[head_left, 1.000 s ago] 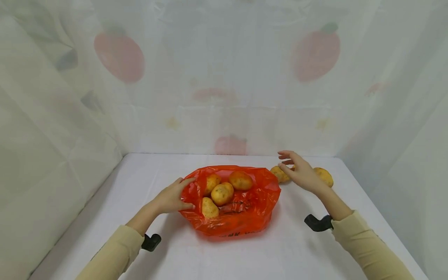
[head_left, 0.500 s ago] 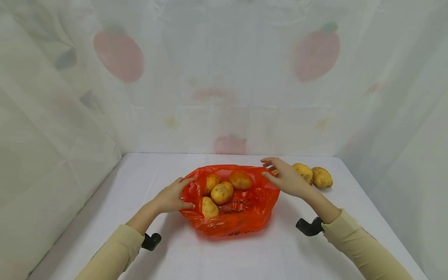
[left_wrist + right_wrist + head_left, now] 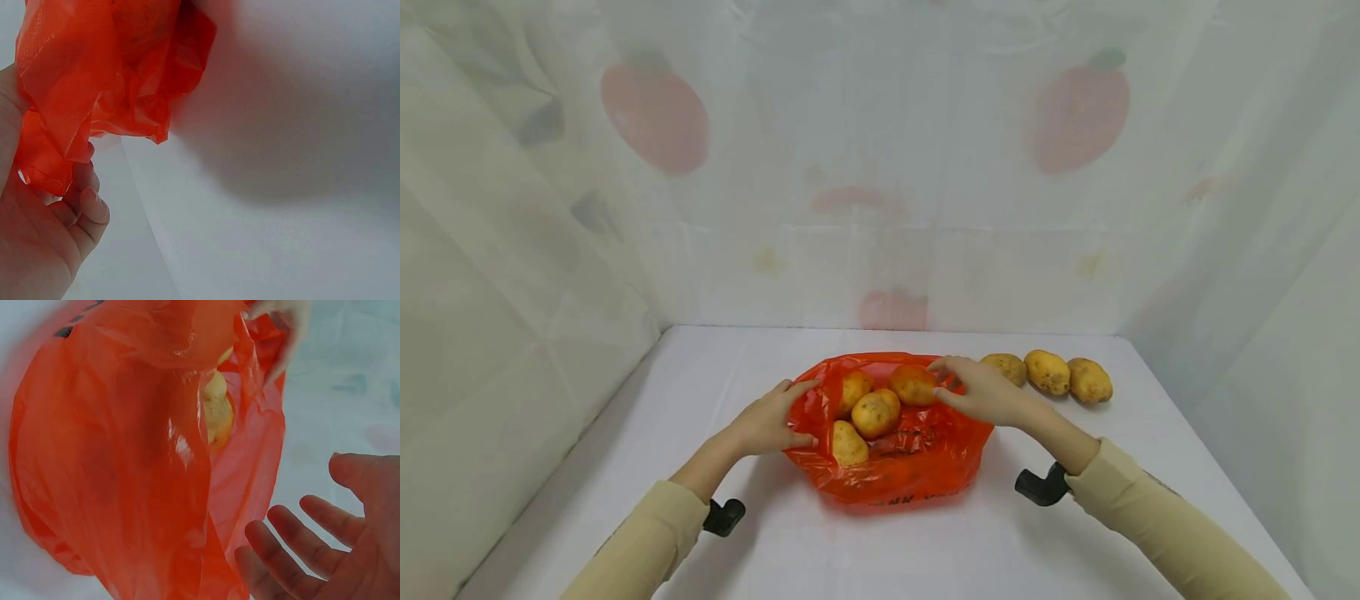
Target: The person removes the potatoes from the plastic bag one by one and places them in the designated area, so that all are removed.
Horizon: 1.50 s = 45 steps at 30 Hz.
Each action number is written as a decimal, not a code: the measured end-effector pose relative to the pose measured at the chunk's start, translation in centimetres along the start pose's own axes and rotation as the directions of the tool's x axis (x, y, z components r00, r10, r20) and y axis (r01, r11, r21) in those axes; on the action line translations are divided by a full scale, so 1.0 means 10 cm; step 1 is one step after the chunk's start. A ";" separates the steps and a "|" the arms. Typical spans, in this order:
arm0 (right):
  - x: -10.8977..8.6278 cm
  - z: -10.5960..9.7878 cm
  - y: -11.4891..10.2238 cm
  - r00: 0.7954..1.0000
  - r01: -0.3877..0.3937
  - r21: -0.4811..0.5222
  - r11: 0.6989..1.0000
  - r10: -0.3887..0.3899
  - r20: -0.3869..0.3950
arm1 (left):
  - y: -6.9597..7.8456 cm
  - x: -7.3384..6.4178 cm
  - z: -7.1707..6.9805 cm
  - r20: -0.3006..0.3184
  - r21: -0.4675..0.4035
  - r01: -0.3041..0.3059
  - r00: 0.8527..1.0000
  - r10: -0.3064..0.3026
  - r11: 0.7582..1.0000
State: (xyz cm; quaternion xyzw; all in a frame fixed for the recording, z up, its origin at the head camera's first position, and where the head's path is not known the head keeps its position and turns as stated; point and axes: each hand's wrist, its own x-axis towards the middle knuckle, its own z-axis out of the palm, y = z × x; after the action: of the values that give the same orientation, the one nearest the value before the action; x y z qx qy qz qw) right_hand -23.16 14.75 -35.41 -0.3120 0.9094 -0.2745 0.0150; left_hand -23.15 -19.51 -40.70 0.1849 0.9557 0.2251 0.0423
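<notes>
A red plastic bag [image 3: 917, 477] stands on the table with its mouth spread, and several potatoes [image 3: 876, 415] lie in its left and back part. My left hand [image 3: 766, 423] holds the left side of the bag's rim, thumb in front and fingers behind. Up close in the left wrist view, crumpled red plastic hangs between thumb and curled fingers. Above the right side of the bag's mouth is my right hand [image 3: 983, 393], its fingers near the rearmost potato [image 3: 913, 386]. In the right wrist view its fingers [image 3: 305, 542] are loosely spread with nothing between them.
Three potatoes lie in a row at the back right of the white table [image 3: 910, 558]: one partly behind my right hand [image 3: 1006, 367], a middle potato [image 3: 1048, 372] and a right-hand potato [image 3: 1090, 381]. Pale fruit-printed sheets [image 3: 880, 167] wall the table at back and sides.
My right hand has moved left, from above the loose potatoes to over the bag's mouth, uncovering the three potatoes on the table. The left hand and the bag stay put.
</notes>
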 end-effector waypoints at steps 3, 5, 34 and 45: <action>0.03 0.04 -0.03 1.000 0.019 -0.007 1.000 -0.019 0.016 | -0.01 0.00 0.00 0.002 0.000 -0.003 1.000 0.003 1.000; 0.04 0.06 -0.04 0.999 0.033 0.008 0.999 -0.033 0.030 | -0.01 0.00 0.00 0.004 0.000 0.003 1.000 -0.003 1.000; 0.25 0.53 -0.16 0.948 -0.216 0.289 0.933 0.129 0.291 | 0.01 -0.02 0.00 0.003 0.016 0.009 1.000 -0.009 1.000; 0.30 0.67 -0.18 0.915 -0.291 0.411 0.864 0.125 0.385 | 0.01 -0.01 0.02 -0.006 0.018 -0.006 1.000 0.006 1.000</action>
State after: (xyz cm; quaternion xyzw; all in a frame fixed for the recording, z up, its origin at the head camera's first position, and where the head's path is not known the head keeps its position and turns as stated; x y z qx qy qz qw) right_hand -23.24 8.52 -39.75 -0.2413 0.8300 -0.4195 0.2774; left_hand -23.01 -19.41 -40.82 0.1873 0.9573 0.2170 0.0371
